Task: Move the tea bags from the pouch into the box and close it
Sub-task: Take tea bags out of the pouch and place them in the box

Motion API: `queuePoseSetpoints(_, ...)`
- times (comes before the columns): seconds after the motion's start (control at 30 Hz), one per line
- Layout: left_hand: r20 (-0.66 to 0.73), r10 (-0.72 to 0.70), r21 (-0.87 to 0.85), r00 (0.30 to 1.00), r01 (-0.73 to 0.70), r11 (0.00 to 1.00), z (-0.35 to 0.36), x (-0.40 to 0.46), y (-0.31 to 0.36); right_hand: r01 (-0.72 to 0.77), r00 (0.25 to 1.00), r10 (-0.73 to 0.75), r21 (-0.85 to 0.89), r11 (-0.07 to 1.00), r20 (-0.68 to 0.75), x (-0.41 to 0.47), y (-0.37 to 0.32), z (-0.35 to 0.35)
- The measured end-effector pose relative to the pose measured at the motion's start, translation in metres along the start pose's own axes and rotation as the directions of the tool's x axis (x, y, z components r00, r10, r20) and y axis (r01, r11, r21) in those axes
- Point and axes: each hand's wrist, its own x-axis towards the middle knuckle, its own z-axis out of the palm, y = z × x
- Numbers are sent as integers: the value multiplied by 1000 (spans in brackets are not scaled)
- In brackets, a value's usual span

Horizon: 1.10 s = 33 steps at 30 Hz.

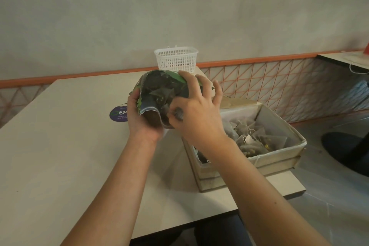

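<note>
The left hand grips the pouch from below, mouth tilted toward the camera, above the table just left of the box. The right hand pinches at the mouth while its other fingers spread over the rim. Many tea bags already lie in the box. Risk: strings may tangle, so one pull could drag out extra bags onto the table.

You face a plain pale wall with an orange rail running along it. Your beige worktop stands on a grey tiled floor; a white basket sits at its far edge.
</note>
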Motion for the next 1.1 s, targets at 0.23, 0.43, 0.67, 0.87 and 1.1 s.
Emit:
queuePoseSetpoints(0.23, 3, -97, -24, 995, 97, 995, -8, 9, 2, -203, 965, 262, 557, 805, -27, 2, 18, -39)
queuePoseSetpoints(0.43, 38, -125, -79, 991, 128, 989, -15, 15, -4, -306, 894, 446, 795, 524, 50, -6, 41, -76)
queuePoseSetpoints(0.67, 63, -110, -19, 992, 111, 994, -16, 17, -8, -419, 828, 538, 811, 409, 156, -22, 73, -88)
queuePoseSetpoints(0.87, 62, -91, -6, 994, 91, 996, -13, 16, -8, -587, 808, 463, 424, 690, 364, -36, 100, -67)
queuePoseSetpoints(1.1, 78, -100, -24, 992, 102, 994, -16, 15, -6, -580, 786, 482, 192, 792, 387, -43, 99, -56)
